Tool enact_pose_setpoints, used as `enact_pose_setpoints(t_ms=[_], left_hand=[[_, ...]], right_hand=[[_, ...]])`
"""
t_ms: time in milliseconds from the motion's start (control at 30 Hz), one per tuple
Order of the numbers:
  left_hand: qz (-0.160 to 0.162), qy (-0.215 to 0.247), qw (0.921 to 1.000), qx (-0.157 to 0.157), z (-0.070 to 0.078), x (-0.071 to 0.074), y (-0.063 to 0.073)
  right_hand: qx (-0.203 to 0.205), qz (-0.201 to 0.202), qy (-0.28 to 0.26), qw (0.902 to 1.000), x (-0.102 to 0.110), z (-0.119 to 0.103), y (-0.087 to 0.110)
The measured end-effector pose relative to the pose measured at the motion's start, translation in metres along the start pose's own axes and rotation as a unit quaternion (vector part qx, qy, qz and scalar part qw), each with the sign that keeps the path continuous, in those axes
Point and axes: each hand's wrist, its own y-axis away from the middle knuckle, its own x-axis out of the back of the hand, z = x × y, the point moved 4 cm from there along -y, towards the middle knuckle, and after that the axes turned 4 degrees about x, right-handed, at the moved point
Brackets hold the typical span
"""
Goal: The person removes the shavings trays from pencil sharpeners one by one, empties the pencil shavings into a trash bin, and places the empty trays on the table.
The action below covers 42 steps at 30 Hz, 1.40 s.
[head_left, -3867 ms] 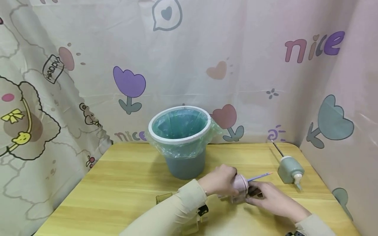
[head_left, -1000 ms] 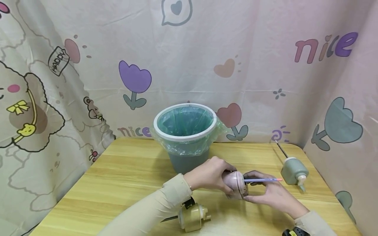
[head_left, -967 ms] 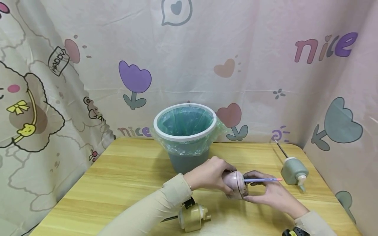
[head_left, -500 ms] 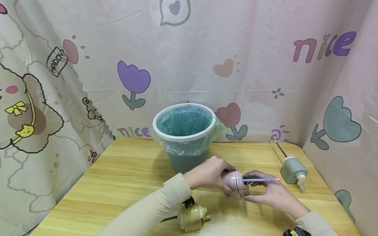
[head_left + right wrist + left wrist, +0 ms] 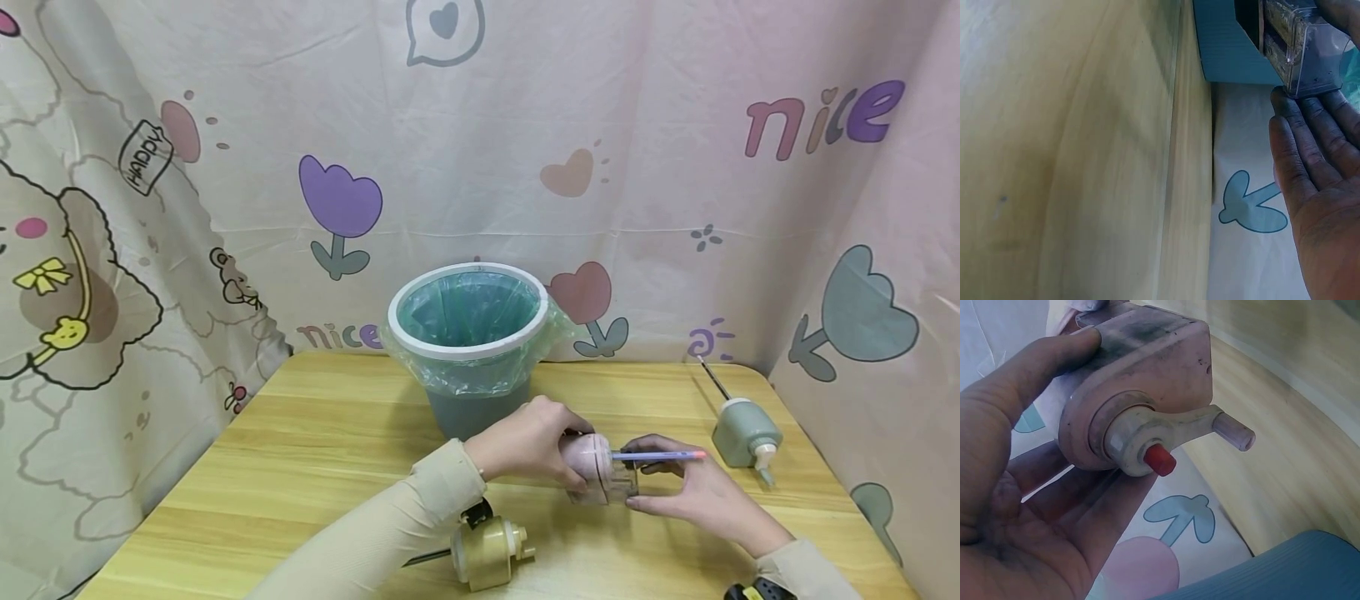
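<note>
My left hand (image 5: 531, 443) grips the body of a pink crank pencil sharpener (image 5: 585, 460), which lies on its side just in front of the bin. In the left wrist view, its pale crank handle (image 5: 1194, 425) and a small red piece (image 5: 1161, 460) face the camera, and dark smudges mark the pink body. A blue pencil (image 5: 660, 456) with a pinkish end sticks out of the sharpener toward the right. Between thumb and fingers my right hand (image 5: 693, 496) pinches the clear shavings drawer (image 5: 1319, 56), which stands partly out of the sharpener and has residue on its walls.
Behind the left hand stands a grey-blue bin (image 5: 480, 408) lined with a green bag. A yellow sharpener (image 5: 483, 554) with a pencil lies near my left forearm. At the right lies a green sharpener (image 5: 746, 433) with a pencil. Printed cloth (image 5: 465, 200) hangs around the wooden table (image 5: 315, 467).
Over the last second my right hand has moved slightly right, and more of the clear drawer shows outside the sharpener. My left hand keeps its grip, almost still.
</note>
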Motion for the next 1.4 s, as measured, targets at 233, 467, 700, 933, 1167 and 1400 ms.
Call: enact_pose_setpoints(t_ms=[233, 467, 700, 933, 1167, 1400], left_hand=[[0.002, -0.002, 1.0, 0.005, -0.001, 0.0, -0.001], [0.005, 0.0, 0.9999, 0.009, -0.002, 0.0, -0.002], [0.007, 0.001, 0.9998, 0.018, -0.005, 0.0, -0.002], [0.011, 0.005, 0.9993, 0.036, -0.011, 0.0, -0.003], [0.006, 0.012, 0.9985, 0.054, -0.014, -0.003, -0.004], [-0.004, 0.016, 0.9982, 0.058, -0.015, -0.005, -0.005]], right_hand=[[-0.014, 0.0, -0.026, 0.9996, 0.004, 0.001, 0.003], [0.001, 0.002, -0.016, 0.9999, 0.007, 0.002, 0.006], [-0.065, -0.001, 0.0, 0.9979, 0.011, 0.006, 0.012], [-0.08, 0.006, 0.008, 0.9968, 0.013, 0.008, 0.017], [-0.063, 0.002, -0.012, 0.9979, 0.015, 0.011, 0.022], [-0.058, 0.0, -0.016, 0.9982, 0.016, 0.011, 0.029]])
